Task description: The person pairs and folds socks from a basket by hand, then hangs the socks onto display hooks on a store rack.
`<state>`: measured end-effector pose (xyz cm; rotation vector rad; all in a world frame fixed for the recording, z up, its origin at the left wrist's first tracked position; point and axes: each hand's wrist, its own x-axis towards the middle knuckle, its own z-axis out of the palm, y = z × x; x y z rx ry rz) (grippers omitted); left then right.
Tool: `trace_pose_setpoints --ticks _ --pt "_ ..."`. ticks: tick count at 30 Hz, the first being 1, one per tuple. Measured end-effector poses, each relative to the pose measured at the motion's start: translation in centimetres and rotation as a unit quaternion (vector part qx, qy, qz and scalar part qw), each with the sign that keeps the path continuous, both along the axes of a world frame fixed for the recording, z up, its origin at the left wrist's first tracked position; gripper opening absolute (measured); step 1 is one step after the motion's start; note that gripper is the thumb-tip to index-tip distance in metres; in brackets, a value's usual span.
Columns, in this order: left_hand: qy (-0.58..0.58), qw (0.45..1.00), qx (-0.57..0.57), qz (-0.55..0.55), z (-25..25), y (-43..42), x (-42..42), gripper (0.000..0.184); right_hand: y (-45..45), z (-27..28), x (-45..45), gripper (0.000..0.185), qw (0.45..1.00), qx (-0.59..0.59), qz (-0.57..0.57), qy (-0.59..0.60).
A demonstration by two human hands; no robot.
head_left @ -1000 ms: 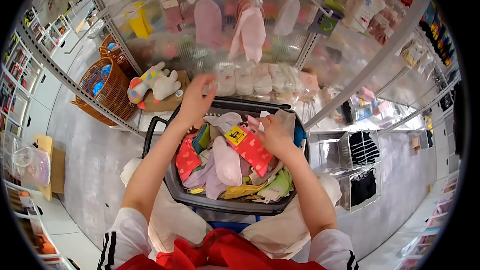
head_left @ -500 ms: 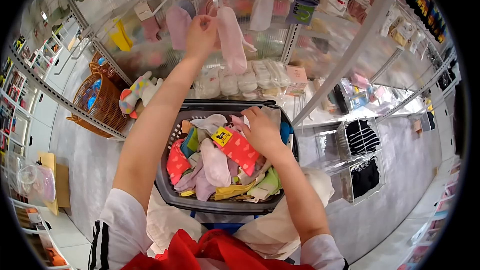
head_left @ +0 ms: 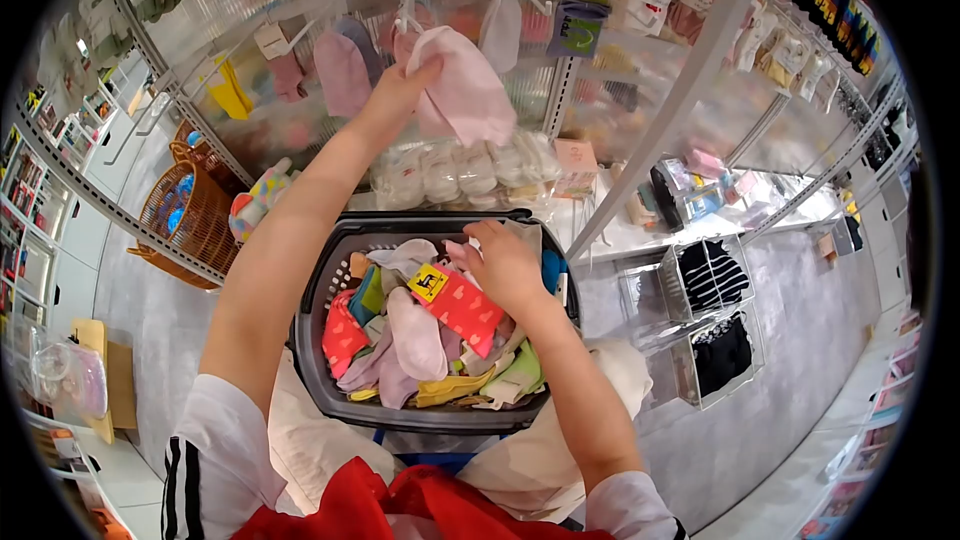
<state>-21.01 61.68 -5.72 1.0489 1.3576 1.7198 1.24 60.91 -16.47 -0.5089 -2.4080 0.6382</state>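
Basket (head_left: 430, 422): dark plastic tub, the landmark here, set before the seated person's knees and heaped with socks.
Left hand (head_left: 406, 90): reaching above the basket's far rim, thumb and fingers pinching a pink sock.
Pink sock (head_left: 465, 90): held up above and beyond the basket, its loose end spreading to the right; whether it is clear of the hook (head_left: 404, 18) behind it, I cannot tell.
Right hand (head_left: 503, 265): over the far right part of the basket, fingers bent down at the socks; whether they pinch anything, I cannot tell.
Red heart sock (head_left: 470, 315): on top of the heap in the basket, just beside the right hand, with a yellow label (head_left: 428, 283) on it.
Pale sock (head_left: 417, 340): on the heap near the basket's middle, beside the red heart sock.
White bundles (head_left: 475, 175): in clear wrapping, just beyond the basket's far rim.
Pink box (head_left: 577, 168): beyond the basket, to the right of the white bundles.
Wicker basket (head_left: 165, 205): well left of the basket, with blue balls inside.
Striped cloth (head_left: 712, 275): in a wire bin to the right of the basket.
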Motion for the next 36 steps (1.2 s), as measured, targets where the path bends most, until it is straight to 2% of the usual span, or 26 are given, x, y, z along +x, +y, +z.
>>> trace_pose_setpoints --ticks 5,8,10,12,13,15,18,19,20,21,23,25,30,33,36 --pt "-0.057 0.998 -0.011 -0.001 2.0 -2.8 3.6 0.039 -0.3 0.8 -0.2 0.023 0.998 -0.061 0.010 -0.023" --pt "-0.116 0.993 0.009 -0.018 2.6 -4.8 4.8 0.039 -0.5 0.3 -0.4 0.021 0.995 -0.098 0.015 0.013" --pt "-0.163 0.986 0.018 -0.009 2.2 -6.2 5.3 0.039 -0.4 0.3 -0.8 0.020 0.931 -0.357 0.020 0.070" --pt "-0.210 0.977 0.020 0.024 0.8 -7.8 5.5 0.039 0.1 1.3 -0.7 0.025 0.795 -0.589 0.028 0.145" --pt "-0.235 0.971 0.035 0.011 -0.2 -8.7 5.5 0.040 0.0 2.7 0.1 0.028 0.734 -0.652 0.027 0.188" --pt "-0.287 0.956 0.062 -0.015 -2.2 -10.7 5.5 0.041 1.4 2.0 0.0 0.033 0.747 -0.615 0.037 0.250" --pt "-0.312 0.950 0.000 -0.007 -4.4 -12.8 6.1 0.041 1.1 2.3 0.0 0.034 0.831 -0.524 -0.007 0.187" --pt "-0.325 0.945 -0.019 -0.016 -5.0 -13.3 6.4 0.041 0.7 2.0 -0.3 0.034 0.827 -0.530 0.049 0.179" --pt "-0.323 0.944 -0.068 0.024 -5.6 -13.8 7.0 0.037 0.2 1.7 -0.7 0.035 0.821 -0.535 0.102 0.170" --pt "-0.265 0.961 -0.075 0.015 -6.6 -14.1 7.3 0.036 -0.2 1.3 -1.0 0.035 0.813 -0.538 0.154 0.161" --pt "-0.149 0.985 -0.085 -0.005 -9.0 -14.4 7.5 0.034 -1.1 0.5 -1.7 0.028 0.849 -0.498 0.132 0.118" --pt "-0.024 0.995 -0.081 0.052 -10.4 -14.7 7.7 0.035 -2.0 -0.5 -2.8 0.022 0.879 -0.458 0.113 0.069" --pt "0.048 0.989 -0.125 0.061 -11.4 -15.6 6.2 0.014 -2.8 -2.0 -5.0 0.009 0.837 -0.535 0.061 0.098" --pt "-0.029 0.975 -0.214 0.047 -11.2 -15.7 5.0 0.019 -2.9 -2.4 -6.2 0.010 0.838 -0.530 0.020 0.128" --pt "-0.126 0.969 -0.201 0.064 -11.2 -15.8 5.2 0.032 -2.7 -2.6 -6.7 0.016 0.834 -0.538 -0.015 0.121"
